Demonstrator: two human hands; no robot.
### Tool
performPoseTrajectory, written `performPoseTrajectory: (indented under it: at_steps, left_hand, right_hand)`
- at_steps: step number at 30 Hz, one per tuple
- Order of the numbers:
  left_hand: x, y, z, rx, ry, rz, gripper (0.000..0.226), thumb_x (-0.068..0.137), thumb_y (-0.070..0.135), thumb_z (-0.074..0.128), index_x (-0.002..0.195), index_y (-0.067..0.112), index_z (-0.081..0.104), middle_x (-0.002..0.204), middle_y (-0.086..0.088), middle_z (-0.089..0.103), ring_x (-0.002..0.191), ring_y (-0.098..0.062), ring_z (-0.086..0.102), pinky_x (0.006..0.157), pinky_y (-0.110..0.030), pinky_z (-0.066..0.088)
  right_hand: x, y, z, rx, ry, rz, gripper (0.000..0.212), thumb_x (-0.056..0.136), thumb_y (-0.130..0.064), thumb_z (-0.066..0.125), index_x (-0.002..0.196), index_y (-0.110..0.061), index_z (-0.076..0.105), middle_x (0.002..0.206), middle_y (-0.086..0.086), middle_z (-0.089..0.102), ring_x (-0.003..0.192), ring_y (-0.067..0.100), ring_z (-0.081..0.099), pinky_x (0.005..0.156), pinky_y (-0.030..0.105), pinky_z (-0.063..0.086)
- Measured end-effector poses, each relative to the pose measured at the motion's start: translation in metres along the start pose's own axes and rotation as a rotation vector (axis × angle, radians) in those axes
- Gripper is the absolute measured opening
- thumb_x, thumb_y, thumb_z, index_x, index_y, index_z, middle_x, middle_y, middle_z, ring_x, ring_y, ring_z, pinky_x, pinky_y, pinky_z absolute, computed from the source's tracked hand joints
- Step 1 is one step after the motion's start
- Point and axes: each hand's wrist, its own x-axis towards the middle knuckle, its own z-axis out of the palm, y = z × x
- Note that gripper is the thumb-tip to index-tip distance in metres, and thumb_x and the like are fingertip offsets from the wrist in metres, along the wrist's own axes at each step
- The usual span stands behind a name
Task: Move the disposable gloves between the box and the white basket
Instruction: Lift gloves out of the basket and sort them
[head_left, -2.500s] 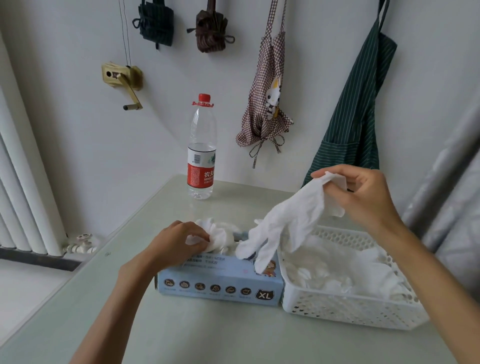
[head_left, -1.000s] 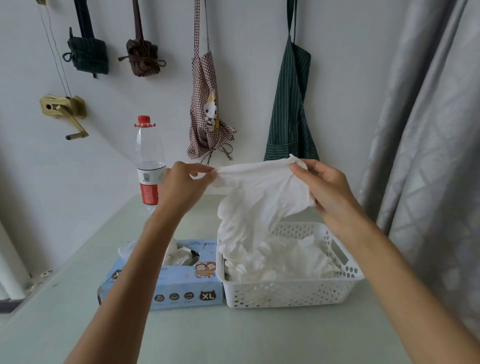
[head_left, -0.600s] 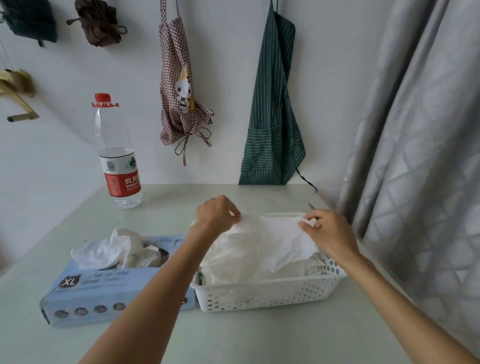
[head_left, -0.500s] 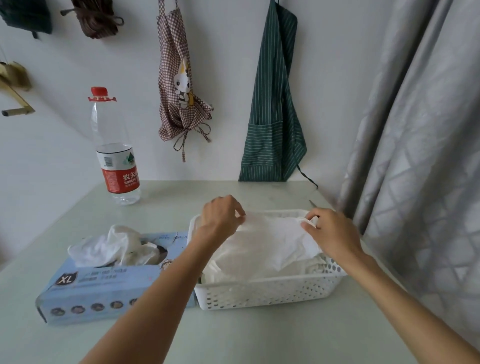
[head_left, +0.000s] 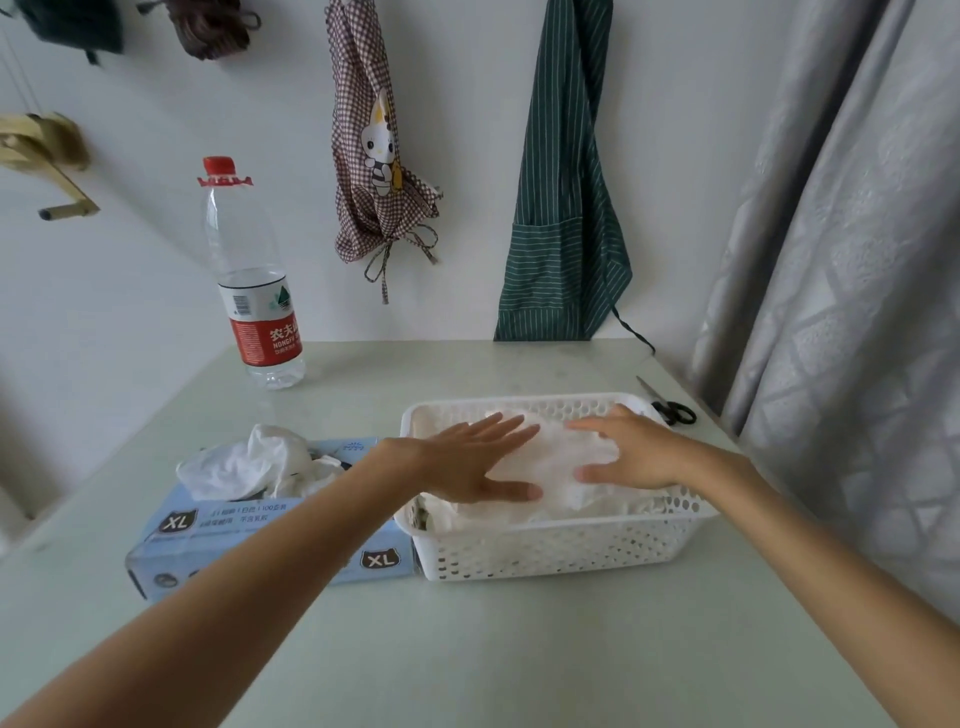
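A white perforated basket (head_left: 561, 551) stands on the table and holds a pile of white disposable gloves (head_left: 563, 457). My left hand (head_left: 467, 465) and my right hand (head_left: 631, 452) lie flat on top of that pile, fingers straight, pressing it down. Touching the basket's left side lies a light blue glove box (head_left: 228, 535) marked XL. More white gloves (head_left: 260, 462) bulge out of its top opening.
A water bottle (head_left: 254, 291) with a red cap stands at the back left of the pale green table (head_left: 467, 649). Black scissors (head_left: 670, 408) lie behind the basket at the right. Two aprons hang on the wall; a grey curtain hangs at the right.
Both hands lowered the spread glove onto the pile in the basket, let go of its edge and now lie flat on it.
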Motion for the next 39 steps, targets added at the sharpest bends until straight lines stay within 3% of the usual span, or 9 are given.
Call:
performPoseTrajectory:
  at_steps: [3,9,14,17,20,23,28,33,39]
  left_hand:
    - [0.009,-0.008,0.012,0.151,-0.104,-0.057,0.092,0.087,0.068,0.032,0.145,0.026,-0.026,0.154,0.003,-0.028,0.142,-0.014,-0.022,0.118,-0.042,-0.007]
    - [0.015,-0.009,0.024,0.247,-0.136,-0.086,0.092,0.092,0.059,0.037,0.144,0.021,-0.028,0.153,0.000,-0.030,0.143,-0.015,-0.022,0.118,-0.042,-0.007]
    - [0.005,0.000,0.005,0.093,-0.075,-0.117,0.099,0.085,0.064,0.048,0.149,0.022,-0.014,0.158,0.004,-0.014,0.146,-0.017,-0.007,0.119,-0.046,0.005]
    - [-0.013,0.000,-0.018,-0.153,0.039,-0.107,0.088,0.079,0.061,0.060,0.149,0.029,0.017,0.156,0.007,0.016,0.143,-0.016,0.016,0.117,-0.042,0.017]
    - [-0.039,-0.005,-0.034,-0.199,0.141,-0.059,0.042,0.078,0.048,0.070,0.115,0.033,0.059,0.121,0.015,0.053,0.117,-0.009,0.046,0.093,-0.028,0.037]
    - [-0.055,-0.008,-0.035,-0.158,0.091,-0.055,0.008,0.078,0.043,0.072,0.083,0.039,0.068,0.089,0.027,0.063,0.094,-0.003,0.056,0.074,-0.023,0.038]
    - [-0.059,-0.004,-0.020,-0.055,0.022,-0.064,0.014,0.082,0.035,0.070,0.094,0.030,0.073,0.089,0.018,0.068,0.092,-0.005,0.061,0.070,-0.018,0.038]
    - [-0.085,-0.020,-0.021,-0.240,0.284,-0.050,0.012,0.084,0.031,0.069,0.095,0.029,0.073,0.092,0.018,0.070,0.077,0.008,0.059,0.069,-0.009,0.042]
    - [-0.156,-0.092,-0.001,-0.484,0.824,-0.423,0.014,0.087,0.025,0.065,0.100,0.027,0.069,0.100,0.012,0.070,0.087,-0.005,0.065,0.086,-0.033,0.053]
  right_hand:
    - [0.009,0.004,0.000,-0.136,-0.240,0.055,0.086,0.082,-0.060,0.060,0.149,-0.044,0.008,0.157,0.008,0.005,0.143,0.030,0.018,0.115,0.045,0.023]
    - [0.013,0.004,0.007,-0.193,-0.304,0.066,0.089,0.082,-0.061,0.060,0.149,-0.043,0.005,0.156,0.006,0.004,0.143,0.030,0.019,0.115,0.044,0.024]
    - [0.009,0.002,0.003,-0.088,-0.241,0.042,0.090,0.080,-0.055,0.067,0.150,-0.041,0.012,0.156,0.006,0.012,0.141,0.027,0.024,0.114,0.043,0.027]
    - [-0.007,0.001,-0.014,0.040,-0.169,0.003,0.078,0.081,-0.040,0.073,0.146,-0.036,0.030,0.149,-0.001,0.027,0.135,0.019,0.034,0.109,0.032,0.032]
    - [-0.025,-0.007,-0.022,0.079,0.028,-0.092,0.044,0.078,-0.032,0.076,0.119,-0.036,0.060,0.127,-0.007,0.050,0.113,0.010,0.049,0.095,0.027,0.041]
    - [-0.033,-0.032,-0.018,0.235,-0.003,-0.208,0.014,0.077,-0.032,0.078,0.089,-0.033,0.071,0.093,-0.009,0.067,0.082,0.005,0.060,0.079,0.021,0.048]
    - [-0.024,-0.057,0.004,0.181,-0.178,-0.237,0.005,0.082,-0.029,0.072,0.080,-0.033,0.071,0.091,-0.008,0.073,0.088,0.008,0.067,0.085,0.026,0.053]
    - [-0.025,-0.059,-0.011,0.163,-0.181,-0.189,0.006,0.086,-0.028,0.068,0.082,-0.032,0.070,0.090,-0.006,0.073,0.070,0.001,0.065,0.079,0.022,0.050]
    - [-0.013,-0.119,-0.012,0.223,0.154,-0.213,0.006,0.087,-0.035,0.065,0.088,-0.033,0.070,0.084,-0.013,0.066,0.074,0.006,0.062,0.078,0.033,0.054]
